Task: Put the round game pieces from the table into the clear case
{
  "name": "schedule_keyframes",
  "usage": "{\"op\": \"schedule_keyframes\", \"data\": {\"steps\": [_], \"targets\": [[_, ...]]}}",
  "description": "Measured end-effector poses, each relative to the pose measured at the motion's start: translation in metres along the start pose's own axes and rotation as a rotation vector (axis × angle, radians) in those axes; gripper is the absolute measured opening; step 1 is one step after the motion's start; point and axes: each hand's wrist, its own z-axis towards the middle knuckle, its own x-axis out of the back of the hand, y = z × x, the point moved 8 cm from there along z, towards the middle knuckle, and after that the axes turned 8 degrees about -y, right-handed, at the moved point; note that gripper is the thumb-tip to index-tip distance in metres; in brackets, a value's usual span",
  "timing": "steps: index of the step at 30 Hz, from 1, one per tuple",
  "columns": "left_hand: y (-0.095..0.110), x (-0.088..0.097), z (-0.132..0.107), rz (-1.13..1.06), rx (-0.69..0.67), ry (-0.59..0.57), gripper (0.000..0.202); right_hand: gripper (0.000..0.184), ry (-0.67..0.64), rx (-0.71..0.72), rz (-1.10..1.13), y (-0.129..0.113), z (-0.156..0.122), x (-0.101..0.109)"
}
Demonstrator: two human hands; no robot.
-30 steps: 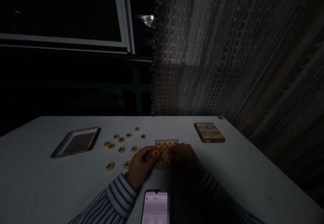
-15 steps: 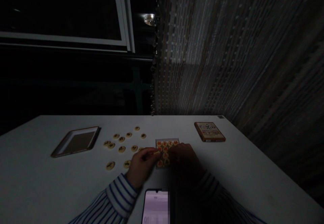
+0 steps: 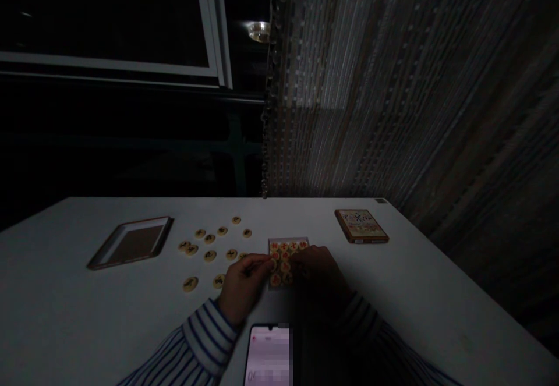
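A small shallow box (image 3: 288,240) holds rows of round Chinese chess pieces (image 3: 285,247), most with red characters. My left hand (image 3: 243,286) reaches over its left edge, thumb and fingers closed at a Chinese chess piece (image 3: 273,265) along that side. Over the right part of the box lies my right hand (image 3: 322,272), fingers curled down onto the pieces. Deep shadow covers its fingertips and whatever is under them. Loose pieces (image 3: 210,255) with dark characters lie scattered left of the box, some partly behind my left hand.
An open shallow tray or lid (image 3: 159,252) lies at the left of the white table (image 3: 109,316). A flat printed box (image 3: 361,226) sits at the right. A lit phone (image 3: 268,351) is near my body. Beaded curtain (image 3: 340,83) hangs behind; the room is dim.
The fingers of my left hand have lowered slightly, and the piece beside them now sits in the left column of the box. My right hand has hardly moved.
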Motion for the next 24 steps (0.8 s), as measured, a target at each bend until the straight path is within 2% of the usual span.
{"op": "schedule_keyframes", "data": {"steps": [8,24], "targets": [[0.0052,0.0001,-0.002,0.014,0.004,0.025,0.019,0.017,0.081,-0.014,0.031,-0.0003,-0.0015,0.0034],[0.0079,-0.0046,-0.0054,-0.025,0.051,0.01,0.024,0.018,-0.038,0.067,-0.028,-0.0093,0.0048,-0.0014]]}}
